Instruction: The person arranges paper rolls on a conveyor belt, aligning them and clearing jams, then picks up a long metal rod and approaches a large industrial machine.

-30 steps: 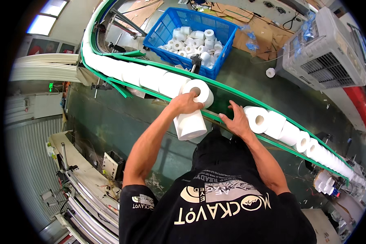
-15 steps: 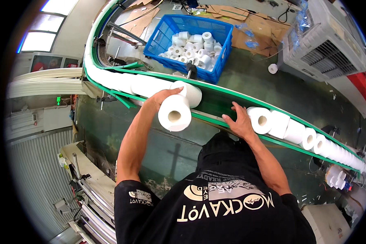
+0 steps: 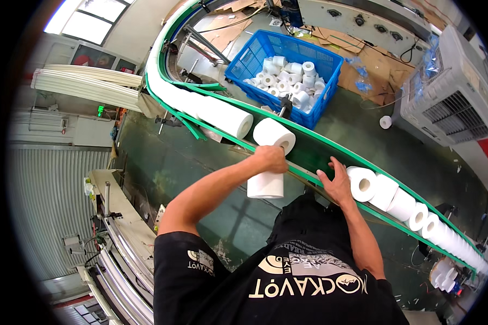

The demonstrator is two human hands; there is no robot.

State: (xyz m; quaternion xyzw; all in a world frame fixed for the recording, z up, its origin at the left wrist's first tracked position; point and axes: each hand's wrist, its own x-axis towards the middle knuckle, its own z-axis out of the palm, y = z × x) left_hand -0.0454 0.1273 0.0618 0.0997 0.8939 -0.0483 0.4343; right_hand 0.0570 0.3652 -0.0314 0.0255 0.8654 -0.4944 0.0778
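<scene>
My left hand (image 3: 271, 159) is closed on a white toilet paper roll (image 3: 265, 186), which hangs just on my side of the green-edged conveyor (image 3: 314, 153). Right by its knuckles, a second roll (image 3: 273, 134) lies tilted in the channel, its core facing my fingers; whether they touch it I cannot tell. My right hand (image 3: 337, 183) reaches over the near rail with thumb and fingers apart, holding nothing. Beside it stands the first roll (image 3: 362, 183) of the row on the right. To the left, a line of rolls (image 3: 222, 115) fills the channel.
Beyond the conveyor sits a blue crate (image 3: 249, 54) heaped with rolls. A grey air cooler (image 3: 453, 92) stands at the far right, with a loose roll (image 3: 385, 122) on the floor near it. Metal rollers (image 3: 122, 265) lie along the lower left.
My left hand has moved right with its roll, its wrist turning. The second roll has shifted right, away from the left line. My right hand stays open by the right row.
</scene>
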